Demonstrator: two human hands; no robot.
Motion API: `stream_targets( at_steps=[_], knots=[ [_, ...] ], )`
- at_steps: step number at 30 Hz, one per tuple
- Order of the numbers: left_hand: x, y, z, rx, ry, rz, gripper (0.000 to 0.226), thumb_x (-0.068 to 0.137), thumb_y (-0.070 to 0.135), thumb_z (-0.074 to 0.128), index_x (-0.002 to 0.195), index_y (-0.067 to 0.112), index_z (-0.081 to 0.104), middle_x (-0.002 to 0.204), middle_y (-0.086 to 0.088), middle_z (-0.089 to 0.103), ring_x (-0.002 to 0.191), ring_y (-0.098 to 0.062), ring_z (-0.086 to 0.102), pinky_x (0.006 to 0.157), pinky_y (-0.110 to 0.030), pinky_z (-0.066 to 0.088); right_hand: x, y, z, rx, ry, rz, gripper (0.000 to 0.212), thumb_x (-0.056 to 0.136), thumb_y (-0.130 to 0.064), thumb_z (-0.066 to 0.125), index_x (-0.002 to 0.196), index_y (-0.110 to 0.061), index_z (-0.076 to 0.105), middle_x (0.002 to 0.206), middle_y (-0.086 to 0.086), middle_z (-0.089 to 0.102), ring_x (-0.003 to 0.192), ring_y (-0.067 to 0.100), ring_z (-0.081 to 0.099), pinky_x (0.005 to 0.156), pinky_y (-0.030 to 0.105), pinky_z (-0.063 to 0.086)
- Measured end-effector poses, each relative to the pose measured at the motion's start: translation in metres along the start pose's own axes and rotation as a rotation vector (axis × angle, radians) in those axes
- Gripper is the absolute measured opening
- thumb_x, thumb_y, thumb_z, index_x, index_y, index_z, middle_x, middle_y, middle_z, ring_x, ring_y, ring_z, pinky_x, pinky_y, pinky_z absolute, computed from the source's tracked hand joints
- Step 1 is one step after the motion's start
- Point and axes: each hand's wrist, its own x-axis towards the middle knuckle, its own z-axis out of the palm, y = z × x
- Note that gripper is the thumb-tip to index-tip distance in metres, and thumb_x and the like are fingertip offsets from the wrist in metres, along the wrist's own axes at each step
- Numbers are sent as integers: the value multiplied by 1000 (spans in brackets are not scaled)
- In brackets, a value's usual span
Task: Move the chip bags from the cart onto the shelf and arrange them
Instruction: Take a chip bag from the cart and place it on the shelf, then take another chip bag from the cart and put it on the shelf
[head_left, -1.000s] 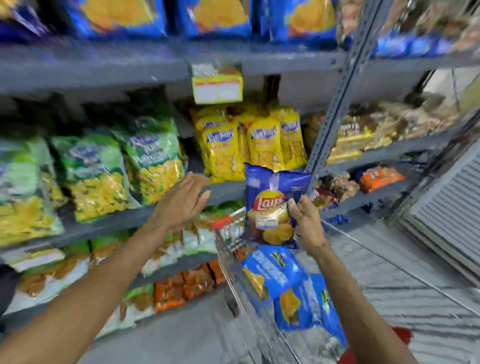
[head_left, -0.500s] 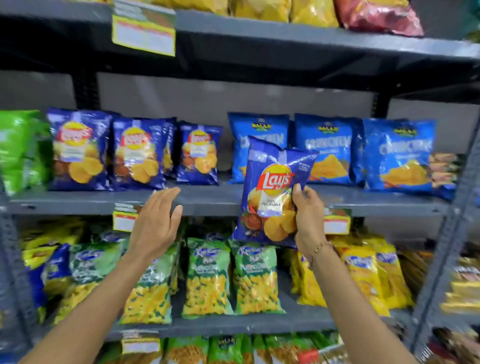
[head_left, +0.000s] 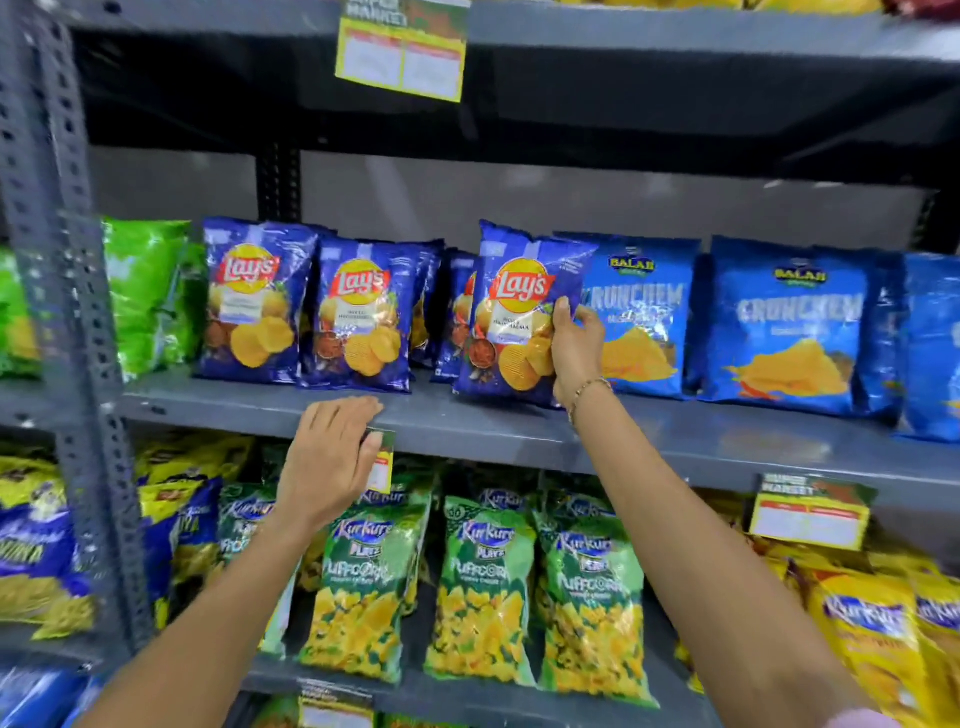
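Blue Lay's bag pinched upright at its edge by the right hand on the shelf, beside Balaji Crunchem bags; left hand spread flat over the shelf lip

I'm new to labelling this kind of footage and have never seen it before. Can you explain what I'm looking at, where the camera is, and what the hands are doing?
There is no robot here. A person wears a camera on the head, so you see their own two arms reaching forward at a shop shelf. The right hand grips a dark blue Lay's bag by its right edge and holds it at the shelf, in front of another Lay's bag. The left hand is empty and rests at the shelf's front edge, over a small price tag. Two more Lay's bags stand to the left, light blue Crunchem bags to the right, and green Kurkure bags on the shelf below.
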Motion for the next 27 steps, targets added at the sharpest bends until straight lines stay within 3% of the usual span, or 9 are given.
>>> stream_targets(
  at_steps=[3,6,9,11,14,17,21,23,27],
  knots=[
    [1,-1,6,31,36,-9,51,96,39,19,113,7,55,110,-14,66,102,-23,45,91,-38,32,4,5,11,-9,-8,17,17,90,-40,47,87,-24,51,90,6,58,68,15,49,57,29,41],
    [1,-3,12,56,60,-20,50,96,38,19,112,7,55,109,-14,66,101,-24,45,91,-40,33,13,15,17,-40,-12,6,36,94,-37,41,111,-7,50,95,8,58,71,15,52,56,25,42],
    [0,-6,15,70,57,-22,50,96,38,18,112,8,55,109,-14,66,102,-24,46,92,-40,33,13,18,18,-79,-28,15,42,95,-38,37,115,-2,46,92,8,57,68,11,50,54,22,40],
    [0,-6,15,69,35,-27,51,96,39,18,113,9,55,110,-12,65,103,-25,48,94,-40,32,6,13,15,-118,-58,37,41,96,-39,34,117,-4,42,91,3,54,76,12,51,54,19,37],
    [0,-3,13,43,42,-27,50,96,39,19,112,10,56,110,-9,65,103,-25,52,96,-38,32,-15,-2,3,-200,-119,72,47,96,-43,29,124,-5,34,97,4,53,87,16,48,62,23,40],
    [2,7,1,-46,80,-71,44,95,36,22,105,12,57,103,-6,66,98,-27,57,97,-34,31,-49,-16,-15,-285,-109,-53,50,97,-39,31,135,-6,26,96,5,55,79,12,50,70,28,40],
    [1,38,-12,-172,137,-57,33,95,28,29,104,13,56,105,-3,63,105,-21,52,108,-35,27,-104,-18,-43,-258,11,-305,33,96,-31,39,123,-13,43,117,0,53,95,4,51,79,15,40],
    [-3,67,-14,-276,155,21,29,95,24,34,104,10,57,105,-7,64,102,-20,51,99,-33,35,-135,-10,-60,-237,56,-389,23,95,-28,42,113,-16,49,106,-4,57,81,-5,51,70,8,41],
    [-23,144,-6,-495,89,176,25,95,18,38,98,5,59,97,-11,63,93,-21,50,86,-32,38,-192,25,-104,-269,144,-367,10,94,-20,47,101,-23,53,82,-8,58,67,3,51,64,21,44]
  ],
)
